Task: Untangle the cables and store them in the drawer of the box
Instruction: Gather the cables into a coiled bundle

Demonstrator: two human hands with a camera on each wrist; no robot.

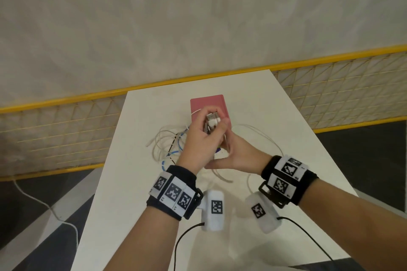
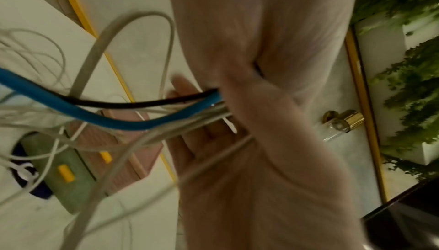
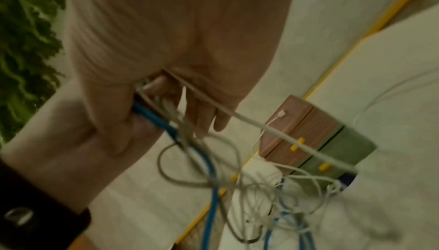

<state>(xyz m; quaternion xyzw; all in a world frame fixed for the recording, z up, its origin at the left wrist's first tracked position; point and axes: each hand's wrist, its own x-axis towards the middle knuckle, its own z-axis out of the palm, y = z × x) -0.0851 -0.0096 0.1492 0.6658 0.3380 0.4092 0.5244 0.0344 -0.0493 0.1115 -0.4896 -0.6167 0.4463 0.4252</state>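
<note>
**Q:** Nearest the body, what's there?

**Me:** Two white sensor pods point(image 1: 213, 210) hang below my wrists, each with a black-and-white marker and a thin black lead. Black bands point(image 1: 174, 193) with the same markers wrap both wrists. All over a white table point(image 1: 123, 193), smooth and matte.

**Q:** And the hands?

**Me:** Raised above mid-table, pressed close together. My left hand point(image 1: 199, 138) is curled round a bunch of cable ends point(image 1: 211, 121): white plugs stick up out of the fist. My right hand point(image 1: 239, 157) sits just under and against it, thumb stretched toward the left wrist. Its fingers are hidden in the head view. In the right wrist view they fold round the strands that hang from the bunch.

**Q:** Where do the cables go from there?

**Me:** Down and to the left. The tangle point(image 1: 167, 142) spreads on the table beside my left hand. Mostly thin, whitish round cords in loose loops. One thicker blue cable point(image 2: 71, 107), smooth-jacketed. One thin black cable point(image 2: 133, 104) beside it. A flatter grey-white cord point(image 3: 273, 132) runs out taut from my right hand across the box.

**Q:** The box?

**Me:** Just beyond the hands, partly hidden by them. The box point(image 1: 207, 103) is pink on top, blocky, square-edged. The wrist views show stacked drawer fronts, pink above green, with small yellow knobs point(image 3: 297, 144). The fronts sit flush. I can't see inside. One small white plug point(image 3: 281, 114) lies on top.

**Q:** Farther off?

**Me:** A yellow-framed mesh barrier point(image 1: 330, 94), then a pale wall.
</note>
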